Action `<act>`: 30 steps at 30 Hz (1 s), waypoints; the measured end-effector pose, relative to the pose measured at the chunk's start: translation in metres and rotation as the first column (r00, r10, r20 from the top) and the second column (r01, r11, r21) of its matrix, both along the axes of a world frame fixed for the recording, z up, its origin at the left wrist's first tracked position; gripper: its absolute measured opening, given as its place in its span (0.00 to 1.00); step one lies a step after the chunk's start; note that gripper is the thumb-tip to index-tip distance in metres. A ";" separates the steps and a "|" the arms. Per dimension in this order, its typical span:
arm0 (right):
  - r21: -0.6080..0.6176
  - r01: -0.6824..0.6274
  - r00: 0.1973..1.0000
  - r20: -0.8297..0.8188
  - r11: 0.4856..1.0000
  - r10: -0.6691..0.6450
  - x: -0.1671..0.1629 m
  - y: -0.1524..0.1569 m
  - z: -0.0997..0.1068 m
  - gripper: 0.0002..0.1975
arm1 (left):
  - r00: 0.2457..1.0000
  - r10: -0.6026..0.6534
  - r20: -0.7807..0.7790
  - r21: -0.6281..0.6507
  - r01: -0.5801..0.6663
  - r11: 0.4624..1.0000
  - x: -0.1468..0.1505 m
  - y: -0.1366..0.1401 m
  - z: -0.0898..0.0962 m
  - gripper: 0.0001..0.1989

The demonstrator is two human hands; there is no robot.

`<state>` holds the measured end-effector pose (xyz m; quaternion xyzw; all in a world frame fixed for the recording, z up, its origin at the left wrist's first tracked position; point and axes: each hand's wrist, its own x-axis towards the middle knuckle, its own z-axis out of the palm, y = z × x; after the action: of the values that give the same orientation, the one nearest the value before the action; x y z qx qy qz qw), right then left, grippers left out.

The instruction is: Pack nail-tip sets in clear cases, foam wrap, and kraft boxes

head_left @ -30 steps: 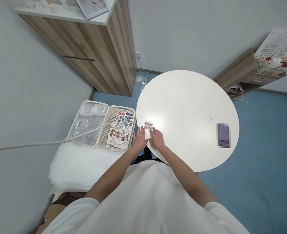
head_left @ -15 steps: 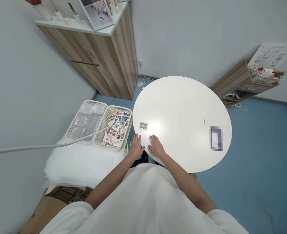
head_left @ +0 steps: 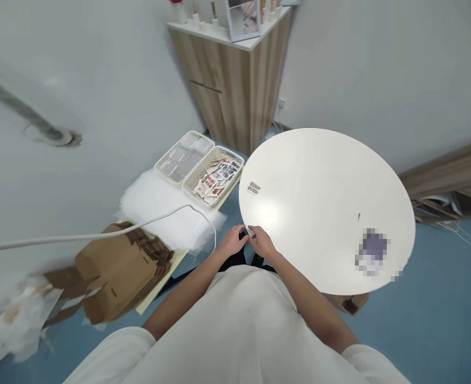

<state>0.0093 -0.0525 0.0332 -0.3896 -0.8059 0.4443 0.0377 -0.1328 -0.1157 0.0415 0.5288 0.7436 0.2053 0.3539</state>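
while a white round table (head_left: 327,202) fills much of the right side, a wood-grain cabinet (head_left: 227,80) stands beyond its far left edge against the grey wall (head_left: 363,69), with a picture frame (head_left: 245,22) on its white top. to the left of the table, flat brown cardboard boxes (head_left: 133,261) lie nearest the person, and a pile of thin white sheets (head_left: 155,205) lies just past them. beyond the pile are 2 white baskets side by side: the left basket (head_left: 167,175) holds clear plastic trays, and the right basket (head_left: 199,170) holds a jumble of cards with coloured false nails. a white cable (head_left: 99,235) crosses in front of the pile.

on the table, near its right edge, is a purplish thing (head_left: 373,245) (blurred into squares, so hard to name). the left hand (head_left: 233,241) and right hand (head_left: 262,244) are close together at the near left edge, fingers bent inward and fingertips nearly meeting. a pale sliver shows between them; i cannot tell whether they pinch something or it is just the tabletop. smallest of all, a nail card (head_left: 254,188) with 2 rows lies flat on the table near its left edge, apart from both hands.
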 end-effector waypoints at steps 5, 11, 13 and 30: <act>0.019 -0.285 0.959 0.010 0.958 0.285 -0.012 -0.012 0.002 0.17 | 0.987 0.142 0.071 -0.058 -0.138 0.989 0.000 -0.039 0.007 0.20; 0.107 -0.401 0.915 -0.005 0.910 0.403 -0.034 -0.020 0.008 0.16 | 0.956 0.285 0.063 -0.036 -0.283 0.958 -0.015 -0.063 0.015 0.22; 0.126 -0.402 0.914 -0.008 0.907 0.406 -0.042 -0.021 0.013 0.16 | 0.949 0.309 0.060 -0.021 -0.309 0.951 -0.024 -0.067 0.017 0.21; 0.180 -0.150 0.978 -0.115 0.972 0.173 -0.145 -0.038 0.046 0.17 | 0.921 0.379 0.092 0.127 -0.388 0.913 -0.133 -0.115 0.027 0.25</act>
<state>-0.1361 -0.0901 0.0790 -0.2882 -0.8658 0.3997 0.0870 -0.2658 -0.2312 0.0680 0.3894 0.8043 0.3406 0.2922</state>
